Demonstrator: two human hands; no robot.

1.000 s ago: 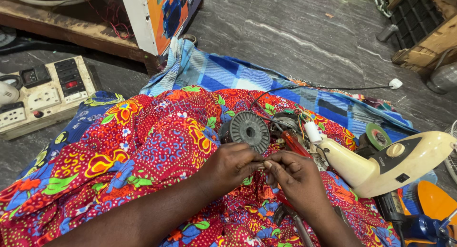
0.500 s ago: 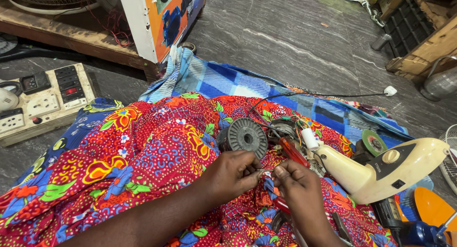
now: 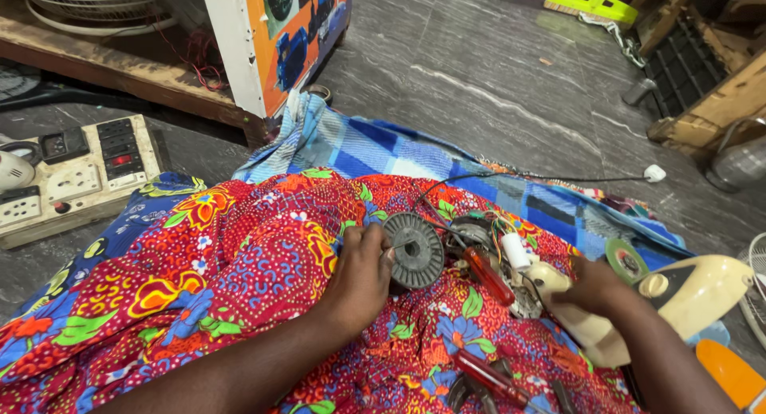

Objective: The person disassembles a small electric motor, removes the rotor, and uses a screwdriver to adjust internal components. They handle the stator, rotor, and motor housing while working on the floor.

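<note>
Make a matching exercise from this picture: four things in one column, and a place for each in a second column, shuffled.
1. grey ribbed disc
2. cream appliance housing
3. switch and socket board
4. green broom head

a. on the floor at the far left
b. under the right hand
c. at the left hand fingertips
d. top of the picture, far off

Pairs: 1-c, 2-b, 3-a, 4-d

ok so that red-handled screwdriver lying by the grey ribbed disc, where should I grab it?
Probably take the red-handled screwdriver by its translucent red handle, coming from above between the left hand and right hand. The handle lies flat and exposed on the floral cloth; its tip points into the wiring.
</note>
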